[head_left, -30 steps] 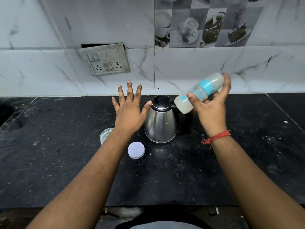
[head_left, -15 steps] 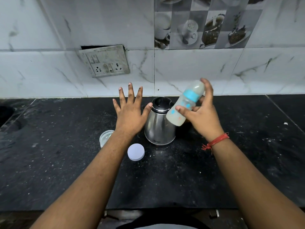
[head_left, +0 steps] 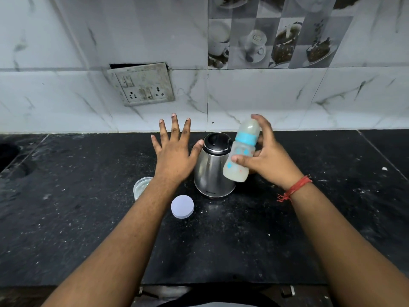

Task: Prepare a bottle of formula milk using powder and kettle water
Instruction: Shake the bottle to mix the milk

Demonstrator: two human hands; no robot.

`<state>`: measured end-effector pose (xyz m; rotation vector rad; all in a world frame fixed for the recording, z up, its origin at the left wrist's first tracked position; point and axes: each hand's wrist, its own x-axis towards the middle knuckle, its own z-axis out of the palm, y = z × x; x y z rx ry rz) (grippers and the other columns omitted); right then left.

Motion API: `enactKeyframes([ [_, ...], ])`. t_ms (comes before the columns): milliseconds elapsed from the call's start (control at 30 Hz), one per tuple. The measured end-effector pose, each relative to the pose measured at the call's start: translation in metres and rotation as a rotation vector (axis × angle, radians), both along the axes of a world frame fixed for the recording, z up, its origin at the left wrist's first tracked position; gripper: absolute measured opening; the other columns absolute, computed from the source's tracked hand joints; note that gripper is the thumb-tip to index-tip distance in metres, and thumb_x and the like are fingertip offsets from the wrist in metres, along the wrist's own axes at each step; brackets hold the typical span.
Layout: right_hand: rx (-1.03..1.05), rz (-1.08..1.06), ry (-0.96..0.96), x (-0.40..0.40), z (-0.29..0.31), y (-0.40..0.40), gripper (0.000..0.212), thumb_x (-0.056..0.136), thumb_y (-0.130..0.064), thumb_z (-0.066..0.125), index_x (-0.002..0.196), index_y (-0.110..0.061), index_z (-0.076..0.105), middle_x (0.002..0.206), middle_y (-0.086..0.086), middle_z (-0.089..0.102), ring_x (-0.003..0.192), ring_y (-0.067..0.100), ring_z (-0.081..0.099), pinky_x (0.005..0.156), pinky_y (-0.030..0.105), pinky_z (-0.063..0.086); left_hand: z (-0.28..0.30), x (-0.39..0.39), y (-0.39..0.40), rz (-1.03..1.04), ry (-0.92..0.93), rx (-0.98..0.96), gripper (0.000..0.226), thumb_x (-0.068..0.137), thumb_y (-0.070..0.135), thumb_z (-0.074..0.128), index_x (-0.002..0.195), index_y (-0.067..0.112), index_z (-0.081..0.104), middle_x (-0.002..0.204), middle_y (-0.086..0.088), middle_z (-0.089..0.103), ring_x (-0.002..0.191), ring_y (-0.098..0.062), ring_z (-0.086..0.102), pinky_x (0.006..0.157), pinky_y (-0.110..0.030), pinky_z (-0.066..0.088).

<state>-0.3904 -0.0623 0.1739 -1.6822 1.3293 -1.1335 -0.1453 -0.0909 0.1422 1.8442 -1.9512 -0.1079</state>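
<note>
Black counter: right hand grips bottle.

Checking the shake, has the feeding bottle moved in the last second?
Yes. The feeding bottle in the right hand swung from nearly flat toward upright, dropping left in front of the kettle.

Kettle, jar and lid crowd mid-counter; its near and right parts lie open.

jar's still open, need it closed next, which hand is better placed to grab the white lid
Left. The left hand is open and free, and the white lid lies beside its forearm, near the jar. The right hand is busy holding the bottle.
</note>
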Motion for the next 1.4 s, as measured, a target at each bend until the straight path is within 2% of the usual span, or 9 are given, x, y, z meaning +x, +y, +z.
enactKeyframes([
  [200,-0.061,-0.192,-0.328,-0.003,0.0,-0.004,0.104,0.065,-0.036,0.089,0.144,-0.051,0.024,0.123,0.006,0.063,0.103,0.026,0.073,0.089,0.057,0.059,0.0,-0.001,-0.001,-0.005,0.004,-0.009,0.076,0.1,0.068,0.024,0.164,0.032,0.006,0.172,-0.003,-0.015,0.156,-0.034,-0.021,0.122,-0.067,-0.005],
  [367,0.016,0.043,0.045,-0.001,0.0,0.002,0.102,0.069,-0.031,0.091,0.142,-0.054,0.024,0.118,-0.009,0.063,0.094,0.022,0.075,0.092,0.05,0.059,0.001,-0.004,-0.002,-0.001,-0.003,-0.014,0.075,0.102,0.066,0.026,0.164,0.029,0.006,0.172,-0.003,-0.015,0.156,-0.033,-0.02,0.123,-0.067,-0.004],
  [533,-0.062,-0.144,-0.31,0.002,0.001,0.0,0.104,0.069,-0.027,0.089,0.146,-0.048,0.023,0.125,0.004,0.061,0.104,0.025,0.072,0.096,0.053,0.057,0.001,-0.003,-0.002,-0.002,0.001,-0.016,0.076,0.101,0.067,0.025,0.164,0.028,0.006,0.172,-0.002,-0.015,0.156,-0.033,-0.02,0.123,-0.067,-0.004],
  [667,-0.021,0.012,-0.018,0.003,0.004,0.004,0.104,0.06,-0.044,0.087,0.142,-0.059,0.024,0.118,-0.007,0.064,0.095,0.023,0.075,0.091,0.051,0.059,0.002,-0.001,-0.004,-0.003,0.008,-0.017,0.078,0.1,0.069,0.023,0.164,0.029,0.006,0.172,-0.002,-0.015,0.156,-0.033,-0.021,0.122,-0.067,-0.004],
  [833,-0.157,-0.214,-0.347,0.003,0.009,0.0,0.102,0.064,-0.038,0.088,0.143,-0.051,0.025,0.126,0.004,0.061,0.105,0.023,0.072,0.091,0.055,0.059,0.004,0.0,-0.001,-0.006,0.009,-0.027,0.079,0.099,0.07,0.024,0.164,0.028,0.007,0.172,-0.002,-0.016,0.156,-0.033,-0.021,0.122,-0.067,-0.005],
  [1000,-0.079,-0.07,-0.092,0.006,0.009,0.006,0.1,0.061,-0.046,0.087,0.138,-0.062,0.026,0.121,-0.006,0.062,0.098,0.024,0.074,0.09,0.049,0.06,0.004,0.001,-0.002,-0.005,-0.001,-0.027,0.079,0.1,0.07,0.023,0.164,0.028,0.006,0.171,-0.003,-0.018,0.156,-0.033,-0.022,0.122,-0.068,-0.004],
  [1133,-0.168,-0.268,-0.309,0.004,0.012,0.003,0.104,0.065,-0.042,0.086,0.147,-0.047,0.023,0.121,0.002,0.063,0.101,0.021,0.072,0.091,0.053,0.059,0.005,0.002,-0.002,-0.005,-0.007,-0.034,0.08,0.099,0.071,0.021,0.164,0.028,0.006,0.171,-0.003,-0.02,0.156,-0.034,-0.023,0.122,-0.067,-0.004],
  [1300,-0.101,-0.115,-0.062,0.013,0.004,0.01,0.103,0.067,-0.04,0.088,0.144,-0.057,0.022,0.119,-0.01,0.063,0.094,0.021,0.075,0.089,0.049,0.06,0.006,-0.004,-0.004,-0.001,-0.01,-0.045,0.078,0.1,0.069,0.025,0.164,0.029,0.006,0.17,-0.005,-0.021,0.155,-0.035,-0.023,0.122,-0.067,-0.003],
  [1400,-0.122,-0.253,-0.275,0.012,0.007,0.005,0.103,0.065,-0.042,0.087,0.146,-0.052,0.024,0.119,-0.005,0.064,0.099,0.021,0.073,0.091,0.053,0.059,0.006,-0.004,-0.004,-0.003,-0.024,-0.045,0.079,0.099,0.07,0.023,0.164,0.029,0.005,0.17,-0.005,-0.024,0.155,-0.035,-0.024,0.123,-0.067,-0.003],
])
